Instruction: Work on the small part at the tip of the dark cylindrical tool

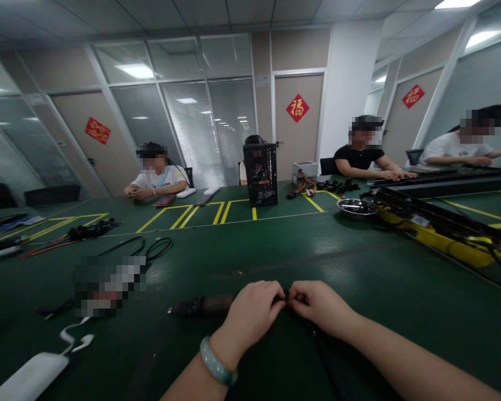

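My left hand (254,306), with a pale bangle (215,362) on its wrist, is closed in a pinch above the green table. Facing it, my right hand (319,306) pinches too, its fingertips almost meeting the left ones. Something small and dark shows between the fingertips, too little of it visible to name. Partly behind my left hand lies a dark electric screwdriver (204,305), its metal tip pointing left. A black cable (325,362) runs from below my right hand towards the front edge of the view.
At left are a white power bank (33,376) with a short cable and a blurred-out device (111,287). A black computer case (262,175) stands at the back, a metal bowl (357,208) and a yellow tray (434,234) at right. Several people sit around the green table (192,250).
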The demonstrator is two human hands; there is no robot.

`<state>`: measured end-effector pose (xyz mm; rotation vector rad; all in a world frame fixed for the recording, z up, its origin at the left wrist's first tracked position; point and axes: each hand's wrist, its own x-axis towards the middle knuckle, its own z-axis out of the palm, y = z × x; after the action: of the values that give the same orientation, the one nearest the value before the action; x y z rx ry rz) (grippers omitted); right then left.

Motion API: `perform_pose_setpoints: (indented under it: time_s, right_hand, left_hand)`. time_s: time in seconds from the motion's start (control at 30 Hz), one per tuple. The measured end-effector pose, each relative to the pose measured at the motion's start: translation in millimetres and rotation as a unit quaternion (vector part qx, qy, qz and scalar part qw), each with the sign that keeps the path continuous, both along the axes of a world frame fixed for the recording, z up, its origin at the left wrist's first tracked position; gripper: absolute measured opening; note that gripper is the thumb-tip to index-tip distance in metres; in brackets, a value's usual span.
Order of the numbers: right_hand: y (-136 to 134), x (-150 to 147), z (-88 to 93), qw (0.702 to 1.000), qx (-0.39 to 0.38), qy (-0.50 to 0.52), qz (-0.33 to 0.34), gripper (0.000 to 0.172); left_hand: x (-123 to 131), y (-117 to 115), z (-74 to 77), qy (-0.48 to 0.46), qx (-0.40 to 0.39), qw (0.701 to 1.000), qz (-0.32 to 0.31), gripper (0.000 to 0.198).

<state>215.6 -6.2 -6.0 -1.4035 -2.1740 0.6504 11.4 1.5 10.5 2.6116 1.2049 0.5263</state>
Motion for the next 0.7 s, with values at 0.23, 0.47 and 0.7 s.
perform_pose_setpoints:
  time_s: [0.23, 0.47, 0.7]
  right_hand:
    - [-1.4, -1.3, 5.5, 1.0, -0.016, 0.019, -0.011, 0.008]
    - [-2.1, 0.5, 5.2, 1.0, -0.012, 0.012, -0.017, 0.004]
    - [-1.8, -1.1, 5.5, 1.0, 0.001, -0.023, 0.005, 0.006]
  left_hand:
    - [1.4, -1.1, -0.7, 0.013, -0.005, 1.0, 0.012, 0.013]
    - [2.8, -3.2, 2.5, 0.027, -0.016, 0.999, 0.027, 0.012]
    - [-0.2, -0.3, -0.7, 0.006, -0.011, 1.0, 0.002, 0.011]
